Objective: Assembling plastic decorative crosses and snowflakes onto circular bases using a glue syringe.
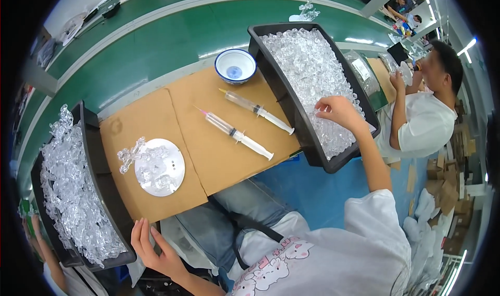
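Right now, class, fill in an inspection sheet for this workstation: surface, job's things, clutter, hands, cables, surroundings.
Surface: brown cardboard sheet laid beside a green conveyor belt.
Job's things: right black tray and left black tray, both full of clear plastic pieces; round metal disc bearing clear pieces.
Clutter: two syringes; blue-rimmed white bowl.
Hands: right hand reaching into the right tray; left hand open by the left tray's near corner.
Cables: nothing seen.
Surroundings: a co-worker seated to the right; cardboard boxes on the floor.
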{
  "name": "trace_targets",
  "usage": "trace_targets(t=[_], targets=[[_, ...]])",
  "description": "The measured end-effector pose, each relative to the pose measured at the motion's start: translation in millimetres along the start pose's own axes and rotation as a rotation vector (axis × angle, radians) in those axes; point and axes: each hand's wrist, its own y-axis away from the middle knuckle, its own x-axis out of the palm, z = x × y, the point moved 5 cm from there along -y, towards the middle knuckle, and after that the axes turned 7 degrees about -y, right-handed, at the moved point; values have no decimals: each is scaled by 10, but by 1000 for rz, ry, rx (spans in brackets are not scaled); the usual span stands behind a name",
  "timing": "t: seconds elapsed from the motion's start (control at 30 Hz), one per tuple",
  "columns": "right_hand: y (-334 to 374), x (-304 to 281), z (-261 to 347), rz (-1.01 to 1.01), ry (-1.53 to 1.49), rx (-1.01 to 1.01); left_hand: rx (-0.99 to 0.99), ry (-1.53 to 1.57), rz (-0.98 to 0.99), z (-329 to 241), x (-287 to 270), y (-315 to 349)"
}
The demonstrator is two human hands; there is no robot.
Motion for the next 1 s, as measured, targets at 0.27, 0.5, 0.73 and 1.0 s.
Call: trace_targets(t=[0.27,0.5,0.73,1.0], targets=[[260,-116,49,5,6,-47,-25,26,11,-25,52,23],[627,-190,128,-294,-181,132,-58,83,44,4,142,61],[730,-43,947,-423,-624,12,-96,240,110,-95,188,71],[161,889,2414,57,-754,-354,-71,197,110,-25,477,-127]])
